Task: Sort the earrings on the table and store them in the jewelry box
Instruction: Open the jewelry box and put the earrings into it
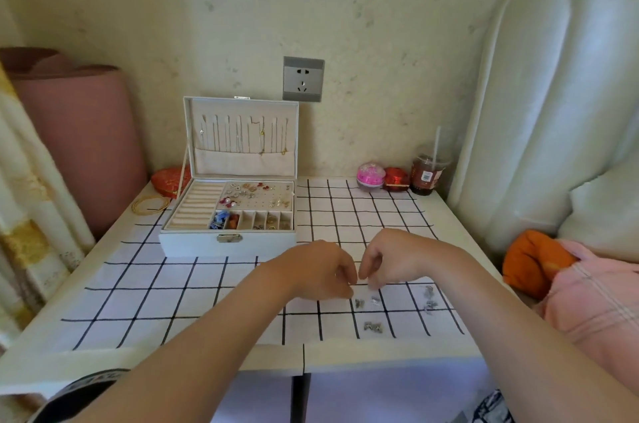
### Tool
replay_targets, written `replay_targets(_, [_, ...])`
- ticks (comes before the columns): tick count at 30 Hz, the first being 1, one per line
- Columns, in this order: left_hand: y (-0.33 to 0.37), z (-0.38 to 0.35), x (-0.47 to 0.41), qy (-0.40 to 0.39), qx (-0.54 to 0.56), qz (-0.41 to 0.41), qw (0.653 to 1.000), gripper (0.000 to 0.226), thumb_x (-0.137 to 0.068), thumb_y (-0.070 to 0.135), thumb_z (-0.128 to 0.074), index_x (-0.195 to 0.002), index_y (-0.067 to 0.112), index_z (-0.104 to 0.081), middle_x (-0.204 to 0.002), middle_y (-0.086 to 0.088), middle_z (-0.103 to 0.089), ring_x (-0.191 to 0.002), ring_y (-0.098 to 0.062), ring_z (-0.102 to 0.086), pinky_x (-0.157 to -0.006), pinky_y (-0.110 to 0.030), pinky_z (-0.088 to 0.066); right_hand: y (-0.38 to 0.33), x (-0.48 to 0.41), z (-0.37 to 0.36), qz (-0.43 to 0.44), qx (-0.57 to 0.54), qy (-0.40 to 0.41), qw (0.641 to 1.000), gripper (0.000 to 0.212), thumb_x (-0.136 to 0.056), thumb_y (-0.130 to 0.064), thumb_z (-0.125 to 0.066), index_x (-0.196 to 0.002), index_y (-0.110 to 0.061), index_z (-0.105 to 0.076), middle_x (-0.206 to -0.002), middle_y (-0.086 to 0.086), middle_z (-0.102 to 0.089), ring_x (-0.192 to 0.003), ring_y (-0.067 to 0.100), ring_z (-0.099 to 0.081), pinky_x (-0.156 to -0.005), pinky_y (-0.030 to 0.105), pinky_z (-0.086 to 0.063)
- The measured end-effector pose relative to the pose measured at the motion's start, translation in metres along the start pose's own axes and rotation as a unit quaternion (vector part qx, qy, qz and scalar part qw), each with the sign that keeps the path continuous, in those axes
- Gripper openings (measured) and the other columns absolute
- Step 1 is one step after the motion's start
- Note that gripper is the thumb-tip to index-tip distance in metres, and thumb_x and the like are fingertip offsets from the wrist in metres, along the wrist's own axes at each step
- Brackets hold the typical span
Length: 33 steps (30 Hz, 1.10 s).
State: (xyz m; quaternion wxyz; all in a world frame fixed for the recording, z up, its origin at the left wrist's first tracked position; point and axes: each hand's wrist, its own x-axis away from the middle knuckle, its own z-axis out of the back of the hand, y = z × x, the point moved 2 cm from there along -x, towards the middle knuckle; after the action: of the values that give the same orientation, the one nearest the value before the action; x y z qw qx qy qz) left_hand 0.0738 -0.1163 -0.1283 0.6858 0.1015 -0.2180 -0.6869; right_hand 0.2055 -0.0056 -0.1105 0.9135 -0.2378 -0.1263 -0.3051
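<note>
Earrings [373, 326]: loose on table [380, 358], near your fingertips.
Jewelry box [228, 244]: lid up.
Left hand [318, 270]: fingers curled; hold cannot be told.
Right hand [390, 260]: likewise.

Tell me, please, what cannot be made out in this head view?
1. Head view: whether the left hand and right hand hold anything; their curled fingers hide it.
2. Head view: small silver earrings on the white gridded cloth, shapes too blurred.
3. Head view: open white jewelry box, compartment contents too small.
</note>
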Motion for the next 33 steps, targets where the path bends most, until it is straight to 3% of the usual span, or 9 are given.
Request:
replay_targets(5, [0.011, -0.011, -0.003, -0.033, 0.008, 0.010, 0.999, 0.033, -0.082, 0.046, -0.072, -0.112, 0.034, -0.069, -0.100, 0.017, -0.069, -0.092, -0.006, -0.060, -0.085, -0.030, -0.052, 0.010, 0.006, -0.006, -0.015, -0.002, -0.047, 0.999, 0.013, -0.076, -0.028, -0.082, -0.087, -0.032, -0.079, -0.079, -0.015, -0.068, -0.079, 0.016, -0.067, -0.068, 0.027, -0.053])
replay_targets(10, [0.019, -0.021, -0.009, -0.015, -0.029, 0.021, 0.999, 0.020, -0.081, 0.041, -0.073, -0.099, 0.032, -0.075, -0.096, 0.016, -0.071, -0.092, -0.007, -0.062, -0.079, -0.027, -0.050, 0.007, 0.006, -0.007, -0.018, 0.020, -0.071, 0.997, 0.013, -0.080, -0.022, -0.072, -0.084, -0.034, -0.075, -0.093, 0.011, -0.074, -0.067, 0.014, -0.061, -0.069, 0.029, -0.050])
replay_targets(14, [0.016, -0.021, -0.013, 0.006, -0.043, 0.038, 0.998, 0.015, -0.080, 0.038, -0.073, -0.093, 0.029, -0.075, -0.091, 0.014, -0.072, -0.089, -0.007, -0.063, -0.073, -0.024, -0.048, 0.004, 0.005, -0.010, -0.016, 0.012, -0.093, 0.995, 0.017, -0.072, -0.022, -0.084, -0.086, -0.028, -0.076, -0.083, 0.003, -0.076, -0.059, 0.009, -0.059, -0.066, 0.023, -0.047])
replay_targets(18, [0.006, -0.015, -0.011, 0.012, -0.045, 0.057, 0.997, 0.017, -0.077, 0.042, -0.076, -0.085, 0.027, -0.075, -0.086, 0.014, -0.071, -0.082, -0.007, -0.063, -0.076, -0.031, -0.055, 0.000, 0.002, -0.010, -0.016, 0.000, -0.059, 0.998, 0.007, -0.073, -0.028, -0.084, -0.077, -0.028, -0.079, -0.059, -0.011, -0.065, -0.057, 0.008, -0.056, -0.065, 0.024, -0.046])
replay_targets(21, [-0.001, -0.004, -0.009, 0.033, -0.003, 0.062, 0.998, 0.014, -0.079, 0.040, -0.078, -0.084, 0.027, -0.073, -0.086, 0.013, -0.070, -0.083, -0.008, -0.062, -0.079, -0.033, -0.055, -0.004, 0.000, -0.005, -0.003, -0.035, -0.035, 0.999, 0.006, -0.077, -0.025, -0.081, -0.073, -0.027, -0.076, -0.068, -0.003, -0.071, -0.057, 0.007, -0.063, -0.069, 0.026, -0.049])
replay_targets(24, [-0.011, 0.007, -0.003, 0.055, 0.055, 0.072, 0.994, 0.015, -0.080, 0.037, -0.079, -0.083, 0.024, -0.073, -0.082, 0.009, -0.071, -0.076, -0.008, -0.066, -0.077, -0.033, -0.057, -0.010, -0.003, 0.000, 0.010, -0.086, -0.003, 0.996, 0.004, -0.079, -0.020, -0.077, -0.077, -0.023, -0.075, -0.079, -0.006, -0.075, -0.062, 0.011, -0.072, -0.074, 0.031, -0.052])
replay_targets(29, [-0.027, 0.024, 0.009, 0.083, 0.161, 0.098, 0.979, 0.014, -0.086, 0.030, -0.074, -0.087, 0.018, -0.069, -0.088, 0.001, -0.073, -0.068, -0.006, -0.072, -0.058, -0.027, -0.055, -0.026, -0.018, 0.004, 0.030, -0.136, 0.106, 0.985, 0.011, -0.082, -0.018, -0.074, -0.090, -0.025, -0.070, -0.080, -0.007, -0.070, -0.057, 0.010, -0.067, -0.059, 0.026, -0.053])
replay_targets(31, [-0.034, 0.031, 0.014, 0.105, 0.180, 0.107, 0.972, 0.014, -0.087, 0.030, -0.073, -0.088, 0.018, -0.068, -0.089, 0.000, -0.073, -0.068, -0.008, -0.072, -0.054, -0.025, -0.053, -0.034, -0.027, 0.006, 0.037, -0.153, 0.153, 0.976, 0.015, -0.081, -0.020, -0.077, -0.093, -0.026, -0.072, -0.086, -0.007, -0.071, -0.068, 0.007, -0.068, -0.058, 0.022, -0.052])
replay_targets(33, [-0.043, 0.037, 0.019, 0.133, 0.202, 0.117, 0.963, 0.012, -0.087, 0.031, -0.073, -0.090, 0.020, -0.068, -0.088, 0.001, -0.072, -0.067, -0.009, -0.072, -0.051, -0.021, -0.049, -0.042, -0.036, 0.009, 0.055, -0.154, 0.193, 0.967, 0.015, -0.080, -0.020, -0.080, -0.092, -0.027, -0.075, -0.085, -0.010, -0.071, -0.078, 0.003, -0.067, -0.068, 0.022, -0.053])
